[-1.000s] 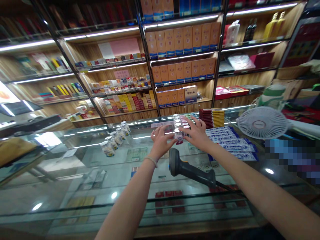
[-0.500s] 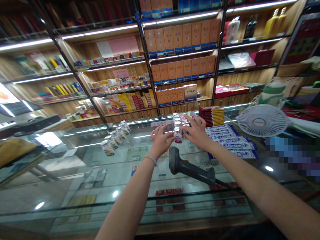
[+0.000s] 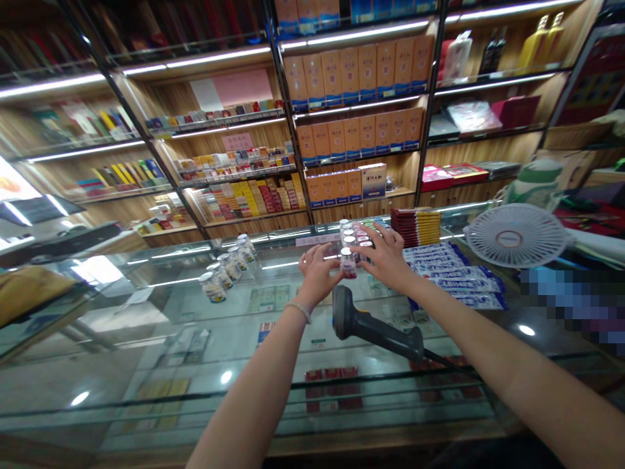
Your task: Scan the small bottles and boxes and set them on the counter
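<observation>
Rows of small clear bottles with white caps stand together on the glass counter [image 3: 288, 326]. Their nearest one, a bottle with reddish contents [image 3: 348, 264], is upright between my two hands. My left hand [image 3: 318, 272] is on its left side, thumb at the bottle and other fingers loosely bent and apart. From the right, my right hand [image 3: 385, 257] reaches over the rows with spread fingers, its thumb and forefinger beside the front bottle. My right hand partly hides the bottles behind. Closer to me lies a dark barcode scanner [image 3: 374, 329] with its cord.
Another row of white-capped bottles [image 3: 227, 267] stands to the left. On the right are blue-white packets [image 3: 454, 277], a stack of red and yellow packs [image 3: 415, 227] and a white fan [image 3: 515, 234]. Shelves with orange boxes [image 3: 359, 133] line the back.
The view has shifted very slightly. Both hands stay around the front bottle, almost in the same pose; the bottles and scanner keep their places on the counter.
</observation>
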Motion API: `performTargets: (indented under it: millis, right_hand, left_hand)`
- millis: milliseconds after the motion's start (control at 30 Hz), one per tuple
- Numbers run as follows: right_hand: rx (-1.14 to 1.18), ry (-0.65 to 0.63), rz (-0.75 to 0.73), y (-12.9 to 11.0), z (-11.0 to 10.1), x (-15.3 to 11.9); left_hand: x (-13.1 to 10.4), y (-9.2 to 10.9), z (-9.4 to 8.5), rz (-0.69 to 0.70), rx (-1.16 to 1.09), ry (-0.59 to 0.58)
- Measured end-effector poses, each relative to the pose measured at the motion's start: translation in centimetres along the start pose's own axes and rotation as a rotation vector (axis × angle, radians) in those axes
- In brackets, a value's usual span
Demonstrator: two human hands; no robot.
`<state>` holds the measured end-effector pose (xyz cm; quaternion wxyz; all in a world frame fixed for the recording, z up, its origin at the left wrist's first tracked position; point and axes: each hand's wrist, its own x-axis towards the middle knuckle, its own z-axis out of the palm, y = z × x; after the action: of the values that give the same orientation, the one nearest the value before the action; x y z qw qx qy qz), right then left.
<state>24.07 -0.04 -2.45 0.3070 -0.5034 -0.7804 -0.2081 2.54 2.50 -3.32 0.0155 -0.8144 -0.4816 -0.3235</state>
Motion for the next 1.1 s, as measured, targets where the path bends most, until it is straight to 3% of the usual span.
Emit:
performTargets:
  millis: [433,833,1100]
  right_hand:
    - [0.055,-0.053,-0.055,0.1,-0.6,0.0]
    - [0.063,0.115,-0.031,-0.5,-0.9,0.2]
    - [0.05,0.195,-0.022,-1.2,-0.5,0.2]
  left_hand:
    - [0.8,0.5,-1.6,-0.007,-0.086,0.091]
    - [0.6,1.8,-2.5,-0.05,-0.139,0.074]
    - [0.5,2.1,-2.1,-0.028,-0.139,0.075]
